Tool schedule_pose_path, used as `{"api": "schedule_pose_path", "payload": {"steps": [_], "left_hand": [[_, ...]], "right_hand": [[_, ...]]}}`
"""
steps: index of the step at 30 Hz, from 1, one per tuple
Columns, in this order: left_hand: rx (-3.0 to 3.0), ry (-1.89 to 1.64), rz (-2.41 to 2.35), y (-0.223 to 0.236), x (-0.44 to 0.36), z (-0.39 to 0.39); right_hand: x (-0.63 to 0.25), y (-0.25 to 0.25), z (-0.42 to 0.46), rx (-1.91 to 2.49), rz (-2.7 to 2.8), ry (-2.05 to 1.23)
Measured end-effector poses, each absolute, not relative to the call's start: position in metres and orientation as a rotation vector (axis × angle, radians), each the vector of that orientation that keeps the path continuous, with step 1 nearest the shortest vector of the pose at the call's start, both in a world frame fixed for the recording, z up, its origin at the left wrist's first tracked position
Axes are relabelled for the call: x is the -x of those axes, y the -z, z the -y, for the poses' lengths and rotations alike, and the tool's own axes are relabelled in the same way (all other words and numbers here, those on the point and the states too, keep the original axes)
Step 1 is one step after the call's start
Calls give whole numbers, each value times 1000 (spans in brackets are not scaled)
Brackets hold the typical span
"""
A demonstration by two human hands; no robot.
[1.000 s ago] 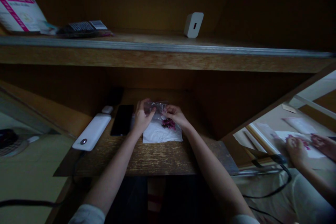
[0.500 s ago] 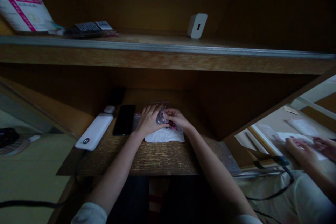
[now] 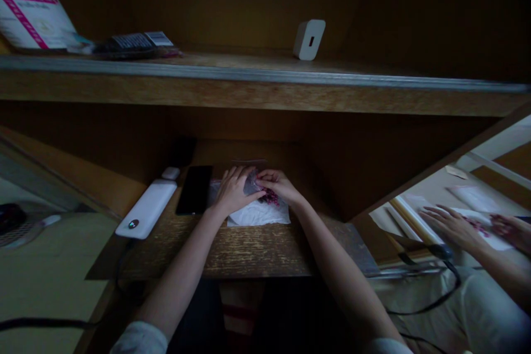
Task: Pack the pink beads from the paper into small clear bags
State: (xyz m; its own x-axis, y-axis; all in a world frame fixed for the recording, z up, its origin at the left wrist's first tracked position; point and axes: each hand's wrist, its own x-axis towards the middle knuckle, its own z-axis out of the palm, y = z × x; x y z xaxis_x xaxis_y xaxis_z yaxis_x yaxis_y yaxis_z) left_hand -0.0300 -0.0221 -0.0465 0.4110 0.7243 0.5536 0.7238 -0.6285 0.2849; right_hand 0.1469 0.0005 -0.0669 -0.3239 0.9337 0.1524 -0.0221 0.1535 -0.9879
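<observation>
A small clear plastic bag (image 3: 251, 180) lies between my hands, partly covered by them. My left hand (image 3: 235, 191) rests over its left side, fingers stretched out and thumb reaching right toward a small heap of dark pink beads (image 3: 270, 197). At the bag's right edge my right hand (image 3: 280, 183) is closed in a pinch; what sits between its fingertips is too small to make out. The beads lie on a crumpled white sheet (image 3: 258, 215), right below my right hand.
Left of my hands lie a black phone (image 3: 194, 190) and a white power bank (image 3: 147, 209) with a cable. The shelf above holds a white charger (image 3: 309, 40), a dark packet (image 3: 128, 46) and a white pouch (image 3: 33, 8). At right, a co-worker's hands (image 3: 456, 227) are over another sheet with pink pieces.
My right fingertips have shifted slightly left along the bag, and more of the beads show. My left hand stays nearly in place. The co-worker's nearer hand has moved left and flattened out.
</observation>
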Motion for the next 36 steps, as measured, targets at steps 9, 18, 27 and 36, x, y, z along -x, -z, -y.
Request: {"api": "schedule_pose_path", "payload": {"steps": [9,18,27,36], "left_hand": [[-2669,-984,-1362,47,32,21],[-2627,-1053,-1363,49,33,20],[-2604,-1000,-1361,54,32,19],[-2613,-980,-1370,57,32,17]], "right_hand": [[-161,58,0,999,1669,-1229],[-207,77,-17,1241,2011,-947],[-205,84,-19,1258,2072,-899],[-201,75,-17,1262,2093,-954]]}}
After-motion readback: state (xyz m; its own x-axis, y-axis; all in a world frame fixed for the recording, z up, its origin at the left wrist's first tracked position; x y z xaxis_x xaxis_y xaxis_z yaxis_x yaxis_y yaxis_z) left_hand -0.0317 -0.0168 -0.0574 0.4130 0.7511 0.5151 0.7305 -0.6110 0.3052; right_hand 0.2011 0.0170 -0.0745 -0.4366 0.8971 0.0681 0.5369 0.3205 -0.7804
